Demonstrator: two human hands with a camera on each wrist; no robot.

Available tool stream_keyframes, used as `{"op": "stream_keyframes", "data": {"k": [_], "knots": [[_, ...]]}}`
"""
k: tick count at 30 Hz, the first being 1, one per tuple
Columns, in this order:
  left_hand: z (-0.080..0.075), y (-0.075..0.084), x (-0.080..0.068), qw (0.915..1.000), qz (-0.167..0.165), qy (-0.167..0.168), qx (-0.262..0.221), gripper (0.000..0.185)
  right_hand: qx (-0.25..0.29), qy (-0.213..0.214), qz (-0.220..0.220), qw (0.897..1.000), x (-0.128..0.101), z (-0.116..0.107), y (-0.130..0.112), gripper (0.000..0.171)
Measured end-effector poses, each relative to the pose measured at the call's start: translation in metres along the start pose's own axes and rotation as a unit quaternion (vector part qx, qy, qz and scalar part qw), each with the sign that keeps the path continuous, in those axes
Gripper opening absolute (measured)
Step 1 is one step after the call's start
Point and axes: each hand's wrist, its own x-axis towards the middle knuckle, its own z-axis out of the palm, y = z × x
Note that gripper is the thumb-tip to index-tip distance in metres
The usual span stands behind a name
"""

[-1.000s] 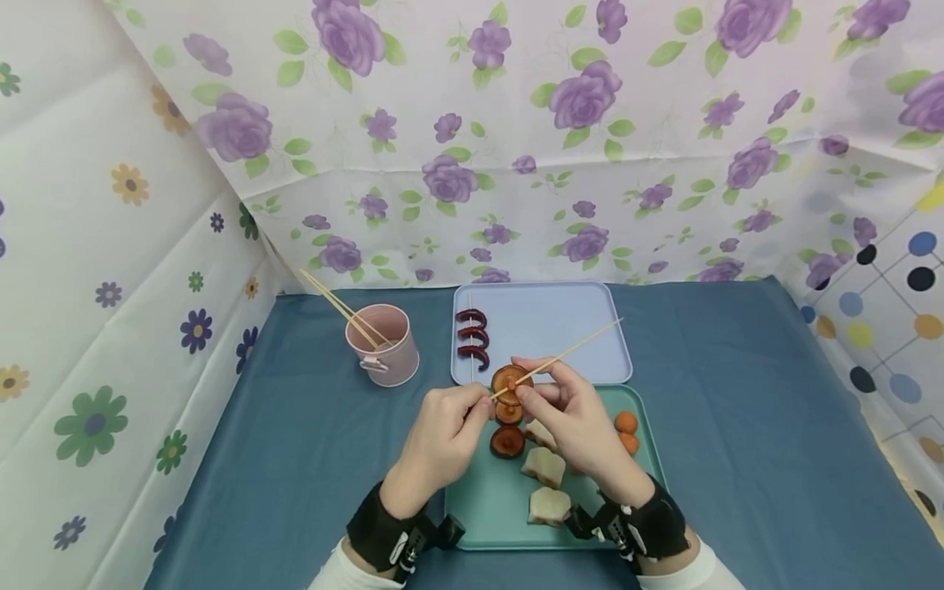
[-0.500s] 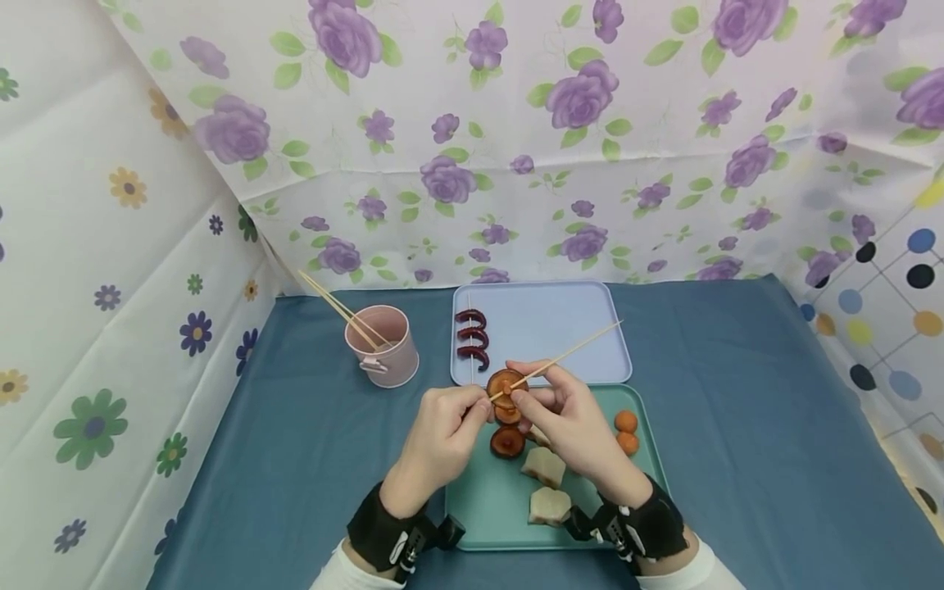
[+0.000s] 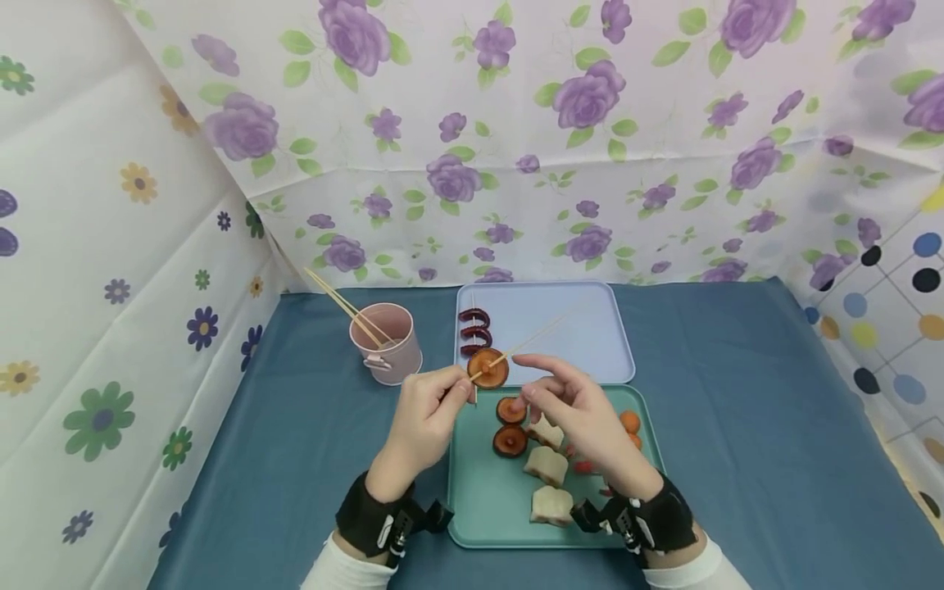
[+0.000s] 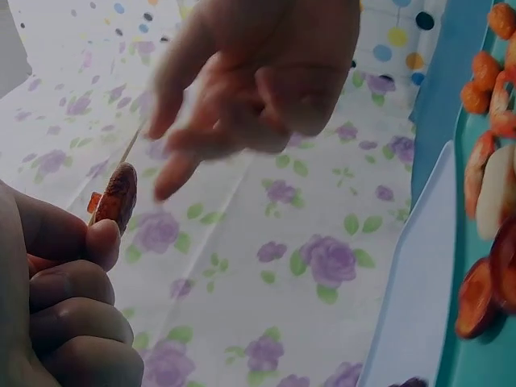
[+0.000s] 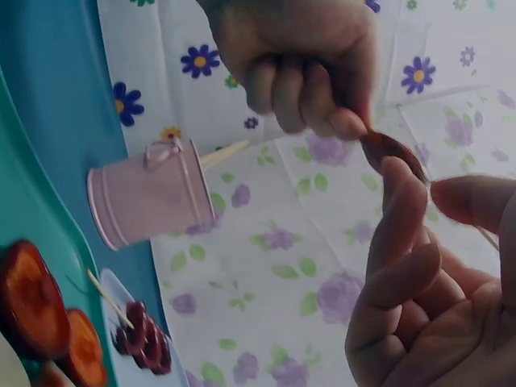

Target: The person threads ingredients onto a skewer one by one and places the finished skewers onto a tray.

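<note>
My left hand (image 3: 420, 422) pinches a thin wooden skewer (image 3: 533, 337) near its lower end. A brown mushroom cap (image 3: 488, 368) sits on that skewer just beyond the left fingertips, its stem side showing in the head view. The skewer slants up to the right over the blue tray. My right hand (image 3: 590, 426) hovers to the right of the cap, holding nothing, with its index finger extended. Blurred in the left wrist view, the right hand (image 4: 250, 81) stands apart from the mushroom. Two more mushroom caps (image 3: 510, 442) lie below on the green tray (image 3: 483, 512).
Pale chunks (image 3: 551, 505), orange balls (image 3: 630, 422) and reddish pieces, partly hidden by the right hand, share the green tray. Behind it, a light blue tray (image 3: 560, 297) bears a skewer of dark red curled tentacles (image 3: 475, 316). Left stands a pink bucket (image 3: 397, 360) with wooden skewers (image 3: 342, 303).
The right fingers have let go of the mushroom and drawn back from it. My left hand has carried the skewer and cap slightly left and up, over the tentacle skewer's lower end.
</note>
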Motion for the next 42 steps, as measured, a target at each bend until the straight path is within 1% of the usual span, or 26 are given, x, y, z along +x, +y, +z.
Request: {"op": "stream_keyframes", "data": {"k": [3,5,10,13,15,18,22,24,27,31,34,40,42], "knots": [[-0.008,-0.003,0.002,0.9998,-0.001,0.016,0.013,0.031,-0.031,0.019,-0.002,0.999,0.001,-0.009,0.001,0.037],[-0.014,-0.005,0.002,0.9994,-0.001,0.026,0.024,0.030,-0.057,0.021,0.002,0.998,0.002,-0.014,0.002,0.035],[-0.024,-0.009,0.004,0.9975,0.001,0.048,0.052,0.028,-0.107,0.004,0.009,0.994,0.005,-0.024,0.006,0.032],[-0.027,-0.010,0.005,0.9967,0.004,0.057,0.059,0.027,-0.151,-0.012,0.011,0.988,0.007,-0.023,0.012,0.029],[-0.028,-0.011,0.006,0.9964,0.004,0.060,0.060,0.027,-0.189,-0.028,0.015,0.981,0.009,-0.021,0.017,0.028],[-0.029,-0.012,0.006,0.9963,0.002,0.058,0.063,0.027,-0.247,-0.060,0.031,0.967,0.012,-0.015,0.027,0.028],[-0.029,-0.013,0.005,0.9962,0.000,0.054,0.068,0.027,-0.314,-0.105,0.048,0.942,0.013,-0.003,0.038,0.031],[-0.029,-0.013,0.005,0.9961,0.000,0.054,0.070,0.027,-0.343,-0.119,0.057,0.930,0.012,0.003,0.042,0.033],[-0.029,-0.013,0.004,0.9957,0.000,0.056,0.074,0.026,-0.382,-0.120,0.065,0.914,0.010,0.013,0.046,0.035],[-0.030,-0.011,0.005,0.9953,-0.001,0.059,0.077,0.027,-0.436,-0.096,0.064,0.893,0.007,0.020,0.047,0.038],[-0.031,-0.011,0.005,0.9953,-0.003,0.060,0.076,0.026,-0.459,-0.084,0.065,0.882,0.007,0.021,0.046,0.040],[-0.031,-0.010,0.004,0.9948,-0.012,0.053,0.086,0.025,-0.476,-0.089,0.061,0.873,0.005,0.025,0.045,0.044],[-0.030,-0.010,0.003,0.9946,-0.013,0.050,0.090,0.024,-0.485,-0.088,0.057,0.868,0.005,0.027,0.045,0.045]]}}
